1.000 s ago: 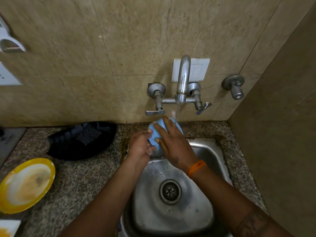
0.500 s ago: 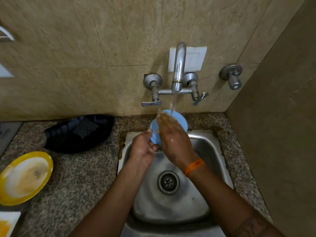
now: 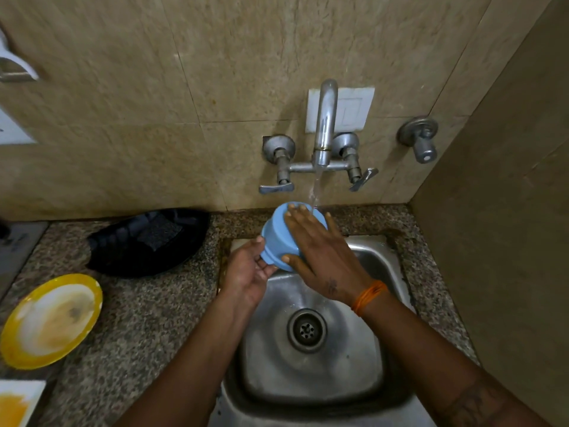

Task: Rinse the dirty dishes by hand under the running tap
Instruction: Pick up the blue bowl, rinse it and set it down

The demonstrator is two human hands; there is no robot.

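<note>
**Blue bowl held under the running tap**

A small blue bowl (image 3: 278,241) was held tilted over the back of the steel sink (image 3: 378,272), just below the spout of the wall-mounted tap (image 3: 324,131). A thin stream of water (image 3: 314,192) fell from the spout onto the bowl's far edge, close to the fingertips of the right hand.

The left hand (image 3: 249,272) cupped the bowl from below, its fingers curled up round the base and its thumb against the side. The right hand (image 3: 323,257) lay flat over the bowl with fingers spread and extended, the thumb pressed against the near side; it rested on the bowl rather than closing round it. An orange thread band (image 3: 368,295) circled the right wrist.

On the speckled granite counter (image 3: 138,318) to the left sat a yellow plate (image 3: 50,320) smeared with food residue, and behind it a black tray (image 3: 123,251) holding a dark scrub pad (image 3: 160,231). The sink drain (image 3: 307,329) lay uncovered.
</note>
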